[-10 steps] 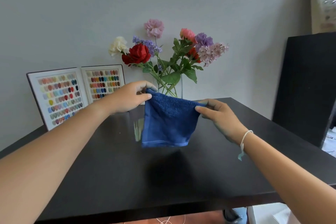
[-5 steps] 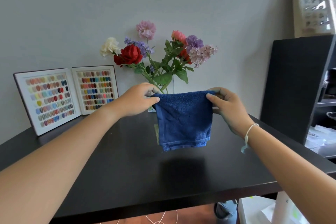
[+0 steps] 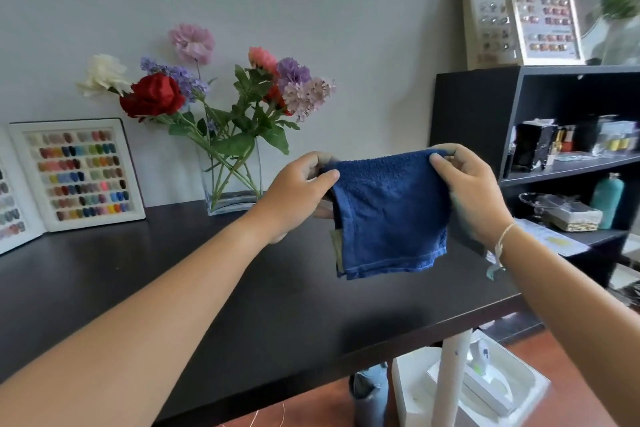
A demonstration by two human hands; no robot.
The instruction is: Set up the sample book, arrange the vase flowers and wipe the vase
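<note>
A wide black matte tabletop (image 3: pixel 242 305) fills the lower and middle of the frame, running from the left edge to lower right. At the right edge stands a tall black open shelving unit (image 3: pixel 467 107), its shelves crowded with small bottles and boxes too blurred to name. At the far left, an open white-framed sample book of coloured nail tips (image 3: pixel 78 173) stands upright on the table against the grey wall. Just right of it, left of centre, a clear rectangular glass vase (image 3: pixel 232 184) sits on the table's back edge, holding a bunch of red, white, pink and purple flowers (image 3: pixel 207 87) that spreads toward the upper left. Right of centre, well apart from the vase, a folded dark blue terry cloth (image 3: pixel 389 215) hangs in the air above the table. The left hand (image 3: pixel 298 191) pinches its upper left corner between thumb and fingers; the right hand (image 3: pixel 471 191), with a pale cord at the wrist, pinches the upper right corner the same way.
</note>
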